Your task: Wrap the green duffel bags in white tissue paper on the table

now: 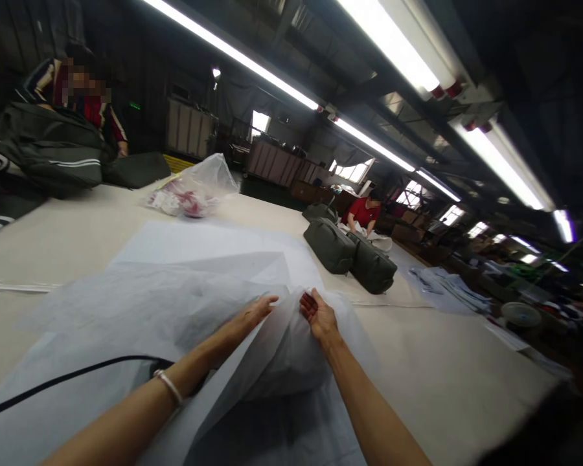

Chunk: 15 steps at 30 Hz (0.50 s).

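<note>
Thin white translucent sheeting (150, 298) is spread and bunched over the table in front of me. My left hand (257, 312), below a bracelet on the wrist, lies against the sheeting with its fingers stretched forward. To its right, my right hand (318, 316) has curled fingers at the upper edge of a raised fold, pinching the sheet. A bulky form under the sheeting sits between and below my hands; what it is cannot be made out. A black strap (78, 372) runs from the lower left to beneath my left forearm.
Dark bags (329, 244) stand on the pale table (418, 362) beyond my right hand. A clear plastic bag (192, 191) lies at the far edge. One person (94, 113) is beside a large dark bag (53, 149); another (364, 213) works farther off.
</note>
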### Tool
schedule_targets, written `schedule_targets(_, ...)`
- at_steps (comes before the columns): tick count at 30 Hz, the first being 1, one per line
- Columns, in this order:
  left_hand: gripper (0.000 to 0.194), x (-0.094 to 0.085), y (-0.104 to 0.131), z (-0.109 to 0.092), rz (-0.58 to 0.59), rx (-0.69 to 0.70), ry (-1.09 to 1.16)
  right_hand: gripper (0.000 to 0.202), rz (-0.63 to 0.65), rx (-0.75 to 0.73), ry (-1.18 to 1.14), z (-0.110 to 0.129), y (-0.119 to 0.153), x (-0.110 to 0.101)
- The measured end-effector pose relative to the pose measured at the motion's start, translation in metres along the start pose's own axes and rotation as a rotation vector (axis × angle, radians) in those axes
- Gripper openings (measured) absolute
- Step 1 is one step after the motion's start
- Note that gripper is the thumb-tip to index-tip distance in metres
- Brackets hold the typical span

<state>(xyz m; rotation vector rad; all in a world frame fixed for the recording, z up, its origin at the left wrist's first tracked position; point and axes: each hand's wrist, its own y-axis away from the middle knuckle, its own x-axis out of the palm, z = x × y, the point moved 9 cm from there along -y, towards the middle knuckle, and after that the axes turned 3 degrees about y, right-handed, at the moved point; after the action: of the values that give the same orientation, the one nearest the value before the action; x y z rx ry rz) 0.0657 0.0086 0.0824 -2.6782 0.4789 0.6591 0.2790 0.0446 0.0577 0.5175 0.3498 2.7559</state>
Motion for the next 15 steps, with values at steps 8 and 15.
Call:
schedule_targets(8,0.105,-0.047,0.154,-0.003,0.134,-0.36,-0.062,0.013,0.025,0.128,-0.028,-0.012,-0.01,-0.001)
schedule_targets(15,0.054,-0.065,0.226,0.021,-0.127,-0.744,-0.555,0.006,0.009,0.12,0.026,-0.009,-0.014,-0.003)
